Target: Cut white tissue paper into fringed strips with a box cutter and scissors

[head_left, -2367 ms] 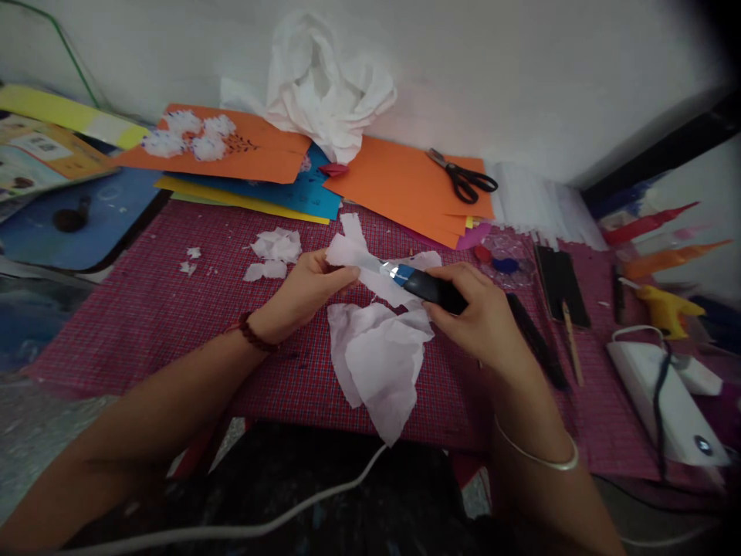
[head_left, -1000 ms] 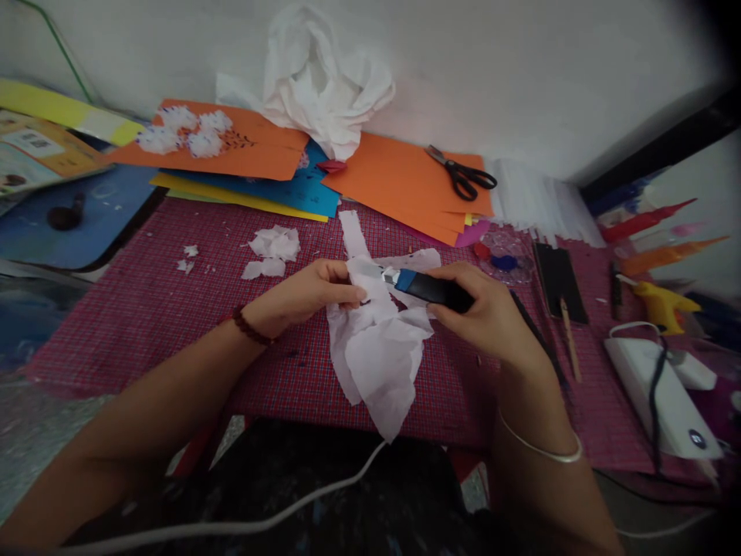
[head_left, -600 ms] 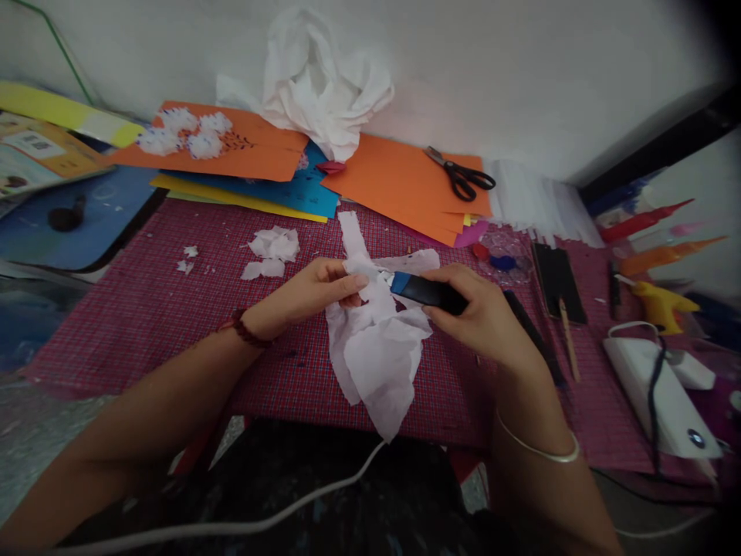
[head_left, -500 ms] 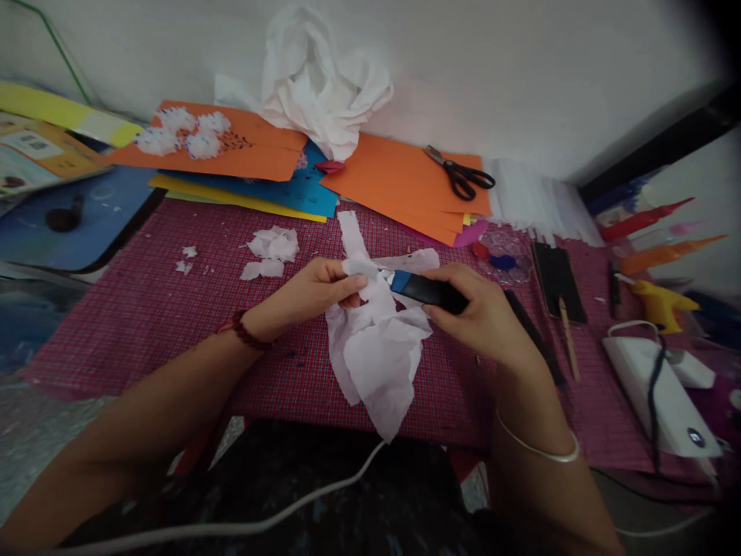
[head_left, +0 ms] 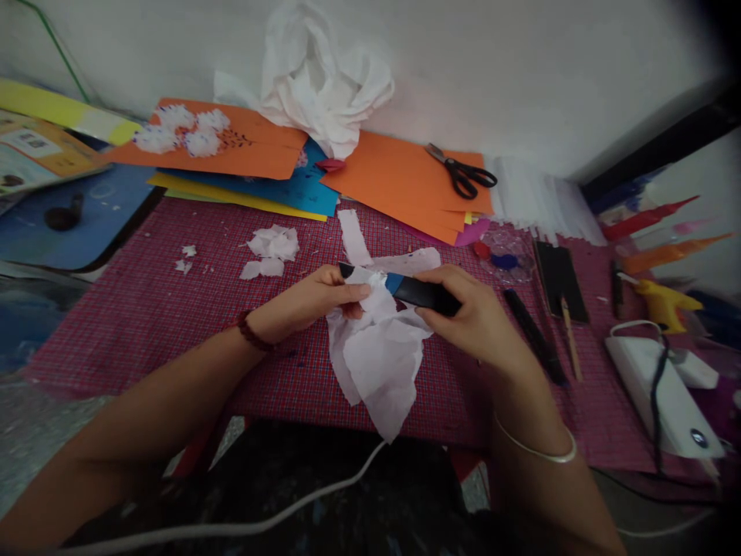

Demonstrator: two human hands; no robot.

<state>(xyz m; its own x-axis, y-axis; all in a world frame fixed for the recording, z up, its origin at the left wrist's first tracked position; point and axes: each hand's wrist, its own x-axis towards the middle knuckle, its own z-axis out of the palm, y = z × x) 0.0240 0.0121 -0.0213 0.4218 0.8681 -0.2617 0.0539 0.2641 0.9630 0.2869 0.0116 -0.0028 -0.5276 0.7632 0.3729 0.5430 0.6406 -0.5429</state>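
My right hand [head_left: 472, 313] grips a thick black marker [head_left: 425, 295] with a blue band, lying crosswise above the table. A small piece of white tissue paper [head_left: 376, 279] is around or against its left part; which of the two is hard to tell. My left hand [head_left: 324, 300] is closed, thumb on top, pinching that paper where a dark end pokes out. Below both hands lie larger crumpled sheets of white tissue paper [head_left: 382, 355]. A paper strip [head_left: 354, 238] lies just beyond, and torn paper scraps [head_left: 273, 243] are to the left.
Black-handled scissors [head_left: 463, 174] rest on orange card sheets [head_left: 399, 177] at the back. Another black marker [head_left: 536, 337], a wooden stick [head_left: 570, 340] and a white power strip [head_left: 660, 394] lie on the right. A yellow glue gun [head_left: 665, 303] is beyond. A white cable [head_left: 243, 529] crosses my lap.
The marker has moved slightly left with my right hand, and a dark end now shows beside my left fingers. My left hand has lowered a little.
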